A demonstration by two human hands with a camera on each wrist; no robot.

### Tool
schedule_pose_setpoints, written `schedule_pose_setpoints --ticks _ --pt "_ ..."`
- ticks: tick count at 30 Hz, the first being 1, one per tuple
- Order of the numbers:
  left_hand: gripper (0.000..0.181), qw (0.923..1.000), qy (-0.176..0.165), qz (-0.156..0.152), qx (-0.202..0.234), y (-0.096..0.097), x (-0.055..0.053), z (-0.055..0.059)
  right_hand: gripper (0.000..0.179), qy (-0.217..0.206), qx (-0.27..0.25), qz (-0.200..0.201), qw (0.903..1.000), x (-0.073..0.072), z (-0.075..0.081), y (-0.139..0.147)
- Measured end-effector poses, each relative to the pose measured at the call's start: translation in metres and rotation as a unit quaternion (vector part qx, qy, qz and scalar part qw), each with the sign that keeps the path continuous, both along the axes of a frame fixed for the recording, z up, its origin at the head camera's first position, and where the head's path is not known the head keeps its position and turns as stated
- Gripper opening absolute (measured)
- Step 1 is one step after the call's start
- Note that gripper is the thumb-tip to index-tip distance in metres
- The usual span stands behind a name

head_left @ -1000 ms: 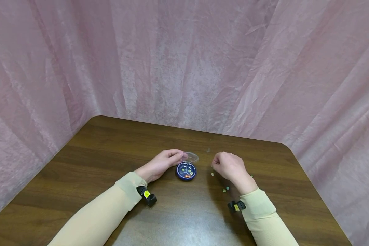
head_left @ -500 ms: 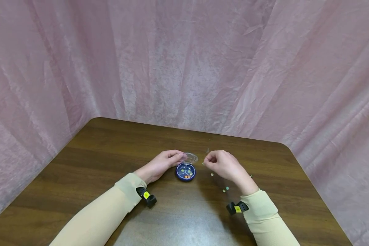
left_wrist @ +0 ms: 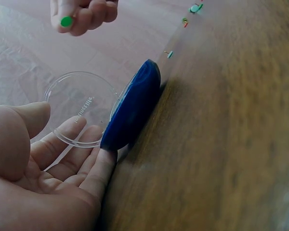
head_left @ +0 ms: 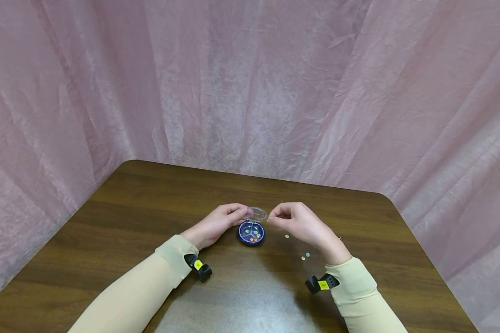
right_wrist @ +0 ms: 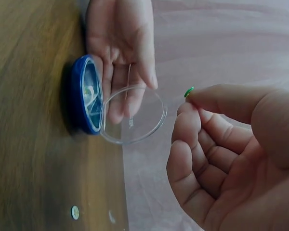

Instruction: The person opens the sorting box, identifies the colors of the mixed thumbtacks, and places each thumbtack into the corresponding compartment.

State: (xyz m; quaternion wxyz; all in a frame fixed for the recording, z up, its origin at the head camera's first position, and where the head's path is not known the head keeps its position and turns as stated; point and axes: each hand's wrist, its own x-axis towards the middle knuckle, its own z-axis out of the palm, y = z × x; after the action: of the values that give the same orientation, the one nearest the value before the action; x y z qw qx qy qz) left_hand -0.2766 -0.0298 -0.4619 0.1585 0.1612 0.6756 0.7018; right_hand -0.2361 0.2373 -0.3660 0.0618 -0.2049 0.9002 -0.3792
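One green tack (right_wrist: 189, 91), pinched in the fingers of the right hand (head_left: 303, 225), up off the table (head_left: 171, 185), apart from the clear lid (left_wrist: 74, 96). Head view: blue case (left_wrist: 133, 108) sits at eight o'clock from those fingers, near; left hand (head_left: 217, 222) is nearer to it, holding the lid from nine o'clock. Case is round, no long axis; lid stands up at its twelve. Tack's flat head faces left wrist camera; right wrist view has it near edge-on, rim running seven to one o'clock. Pin mostly hidden, can't tell where it points.
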Motion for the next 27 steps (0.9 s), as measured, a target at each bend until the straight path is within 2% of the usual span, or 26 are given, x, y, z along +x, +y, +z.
schedule_pose_setpoints --ticks 8,15,19,24,27 --pt "0.036 1.0000 0.003 0.001 -0.001 0.001 -0.002 -0.001 0.014 -0.059 -0.085 0.020 0.9944 0.005 0.006 -0.001" --pt "0.036 1.0000 0.003 0.004 -0.003 0.001 -0.003 -0.002 0.013 -0.106 -0.167 0.063 0.9782 0.006 0.011 -0.001" --pt "0.036 1.0000 0.001 0.007 -0.002 0.001 -0.001 -0.001 0.012 -0.136 -0.235 0.102 0.9570 0.009 0.015 -0.001" --pt "0.036 1.0000 0.000 0.006 0.001 0.001 -0.001 -0.001 0.009 -0.183 -0.324 0.153 0.9154 0.014 0.018 0.000" --pt "0.036 1.0000 0.002 0.004 0.001 0.002 -0.002 -0.002 0.016 -0.197 -0.359 0.192 0.8917 0.015 0.019 0.001"
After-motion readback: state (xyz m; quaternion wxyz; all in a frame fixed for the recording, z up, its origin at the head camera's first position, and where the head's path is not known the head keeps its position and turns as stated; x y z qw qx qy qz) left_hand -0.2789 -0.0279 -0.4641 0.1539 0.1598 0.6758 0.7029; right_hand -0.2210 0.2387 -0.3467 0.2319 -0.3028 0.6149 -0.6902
